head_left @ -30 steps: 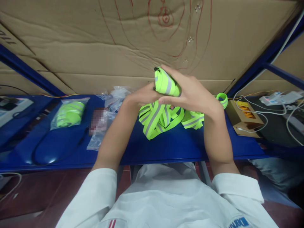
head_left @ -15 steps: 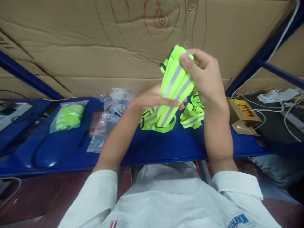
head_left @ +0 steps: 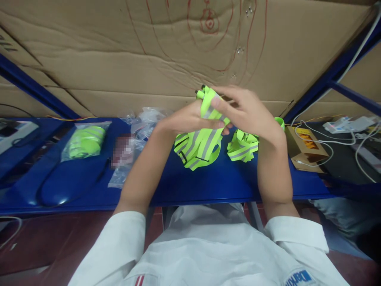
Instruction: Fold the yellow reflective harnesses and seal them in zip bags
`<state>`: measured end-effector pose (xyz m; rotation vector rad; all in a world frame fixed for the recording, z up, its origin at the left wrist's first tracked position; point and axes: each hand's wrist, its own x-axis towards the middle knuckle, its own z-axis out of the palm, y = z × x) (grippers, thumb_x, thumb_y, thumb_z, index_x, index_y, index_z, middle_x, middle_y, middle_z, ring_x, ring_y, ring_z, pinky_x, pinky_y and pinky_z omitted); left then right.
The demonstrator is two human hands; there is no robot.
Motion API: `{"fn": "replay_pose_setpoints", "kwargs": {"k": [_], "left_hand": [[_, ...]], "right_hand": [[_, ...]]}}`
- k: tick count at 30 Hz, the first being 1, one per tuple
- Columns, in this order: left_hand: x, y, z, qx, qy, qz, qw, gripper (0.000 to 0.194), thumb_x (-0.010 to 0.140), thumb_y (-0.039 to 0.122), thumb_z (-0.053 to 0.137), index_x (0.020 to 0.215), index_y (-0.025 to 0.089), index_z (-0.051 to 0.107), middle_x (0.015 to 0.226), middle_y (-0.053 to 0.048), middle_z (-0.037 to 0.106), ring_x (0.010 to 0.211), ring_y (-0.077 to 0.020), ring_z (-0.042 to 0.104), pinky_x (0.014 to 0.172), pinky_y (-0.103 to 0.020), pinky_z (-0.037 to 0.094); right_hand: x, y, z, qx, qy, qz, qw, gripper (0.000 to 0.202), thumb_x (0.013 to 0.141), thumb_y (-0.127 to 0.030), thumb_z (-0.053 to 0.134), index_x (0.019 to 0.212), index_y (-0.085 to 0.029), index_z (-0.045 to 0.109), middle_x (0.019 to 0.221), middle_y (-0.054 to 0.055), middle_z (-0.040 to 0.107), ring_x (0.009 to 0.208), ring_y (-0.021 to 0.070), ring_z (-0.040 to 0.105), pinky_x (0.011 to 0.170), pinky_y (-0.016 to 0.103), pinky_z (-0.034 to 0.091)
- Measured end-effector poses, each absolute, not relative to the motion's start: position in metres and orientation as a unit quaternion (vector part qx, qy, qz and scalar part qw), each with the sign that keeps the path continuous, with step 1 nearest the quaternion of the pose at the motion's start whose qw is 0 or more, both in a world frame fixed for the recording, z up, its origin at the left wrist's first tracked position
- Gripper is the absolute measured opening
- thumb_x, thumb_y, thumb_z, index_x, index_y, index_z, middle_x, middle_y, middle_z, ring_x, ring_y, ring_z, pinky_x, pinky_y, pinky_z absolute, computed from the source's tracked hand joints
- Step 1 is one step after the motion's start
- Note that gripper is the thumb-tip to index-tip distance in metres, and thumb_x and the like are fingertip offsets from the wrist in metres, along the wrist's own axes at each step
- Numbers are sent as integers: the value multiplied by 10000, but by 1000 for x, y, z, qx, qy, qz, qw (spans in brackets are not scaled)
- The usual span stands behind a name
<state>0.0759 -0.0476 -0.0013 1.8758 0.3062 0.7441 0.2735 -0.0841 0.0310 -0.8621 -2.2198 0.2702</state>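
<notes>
Folded neon-yellow reflective straps (head_left: 210, 113) with grey stripes and black buckle parts are held above the table. My left hand (head_left: 205, 122) is closed around their middle, its thumb lying across the front. My right hand (head_left: 241, 107), slightly blurred, grips the upper end, thumb in front and fingers behind, partly hidden. Below my left hand, the lower strap loops (head_left: 196, 149) hang down to table level; where they join the held bundle is partly covered. Beside my right wrist lies a separate loose heap of the same straps (head_left: 243, 146).
On the blue table (head_left: 220, 186) are a bagged strap bundle (head_left: 86, 141), clear plastic bags (head_left: 149, 121) and a black cable (head_left: 40, 190). To the right stands an open cardboard box (head_left: 309, 149) near white cables (head_left: 342, 137). A cardboard wall (head_left: 104, 59) rises behind.
My right hand has come down with the top end of the straps, which now folds over closer to my left hand. The held bundle looks shorter. My left hand keeps its grip.
</notes>
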Motion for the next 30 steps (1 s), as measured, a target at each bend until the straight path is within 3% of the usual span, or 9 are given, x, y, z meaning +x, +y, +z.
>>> {"fn": "replay_pose_setpoints", "kwargs": {"k": [2,4,10,13,16,22,24,27,30], "left_hand": [[77,-44,-4,780,134,356,497,454,771,394,947,1082,146,728,1068,-85,781,990,-235,751,883,-326,628],[79,-43,-6,757,144,387,507,505,717,307,979,1122,157,717,1096,-62,777,1030,-234,750,905,-326,630],[92,-50,-8,602,139,339,710,455,739,277,940,1112,162,707,976,-51,799,934,-297,814,803,-394,694],[96,-48,-14,603,139,309,722,494,718,281,964,1129,148,725,1055,-103,819,990,-307,813,821,-368,694],[95,-49,-18,656,148,275,687,427,765,325,955,1098,152,752,1028,-107,827,935,-276,814,807,-342,687],[79,-54,-4,766,151,286,555,392,837,446,901,1050,143,772,956,-100,817,876,-256,808,793,-312,667],[73,-53,0,786,160,277,529,430,834,496,895,1030,132,777,951,-121,813,880,-272,811,760,-292,658],[67,-49,1,788,173,270,525,466,836,525,886,1062,132,776,970,-128,814,887,-280,814,729,-278,651],[68,-46,-1,783,167,288,525,402,868,480,864,1060,137,782,985,-106,816,907,-253,809,782,-283,655]], "right_hand": [[272,-81,29,-320,-877,86,347,591,1001,-623,660,1405,-192,687,1458,104,677,1336,305,621,1176,443,469],[270,-75,26,-338,-862,69,371,614,957,-552,735,1434,-172,663,1469,117,670,1368,312,603,1217,473,447],[271,-65,28,-362,-799,89,472,397,928,-475,749,1291,-315,749,1373,14,735,1302,308,658,1184,498,511],[279,-68,33,-361,-747,88,551,347,930,-484,762,1199,-265,782,1222,28,787,1130,285,719,1057,463,577],[287,-69,36,-398,-709,127,568,350,906,-548,785,959,-202,775,925,43,786,883,238,717,843,393,592],[283,-56,26,-385,-696,349,495,622,772,-832,763,1027,-269,699,1033,48,770,879,239,697,735,367,584],[278,-53,22,-394,-705,309,503,629,789,-858,725,1006,-270,674,990,44,749,875,238,683,753,381,578],[273,-58,22,-395,-736,173,522,520,923,-759,658,1059,-258,682,1055,52,744,970,250,700,877,412,576],[275,-72,28,-381,-805,80,447,505,1007,-697,575,1155,-235,712,1257,99,742,1208,306,683,1081,469,520]]}}
